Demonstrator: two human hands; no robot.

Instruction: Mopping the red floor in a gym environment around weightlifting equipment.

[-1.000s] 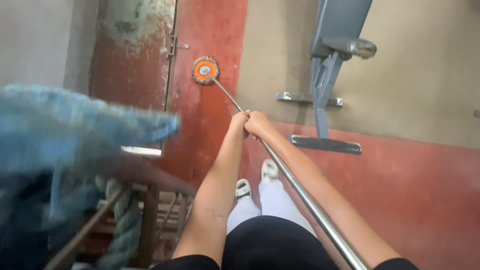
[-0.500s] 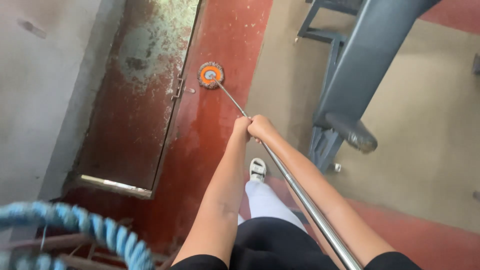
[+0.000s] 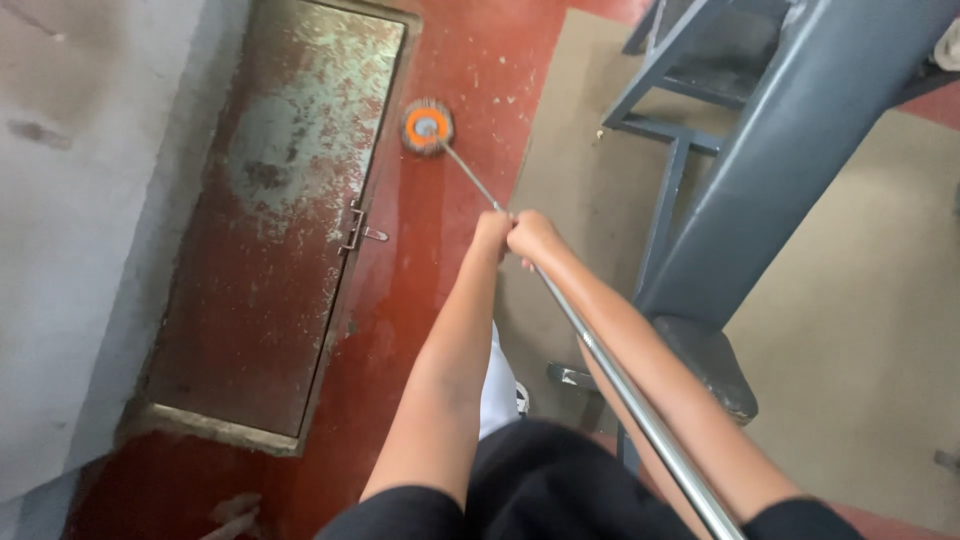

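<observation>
- Left hand (image 3: 492, 236) and right hand (image 3: 532, 237) side by side, touching, each grip closed fully round the metal mop pole (image 3: 610, 375).
- Pole slanting from the lower right edge of view, past the right forearm, up and left to the round orange mop head (image 3: 427, 127).
- Mop head flat on the wet red floor (image 3: 415, 260), just beside the upper right corner of the worn metal floor hatch (image 3: 275, 220).
- Hatch latch (image 3: 360, 232) on its right edge.
- Grey metal frame (image 3: 760, 170) on the beige floor, right of the hands.
- White shoe (image 3: 522, 400) partly visible under the arms.
</observation>
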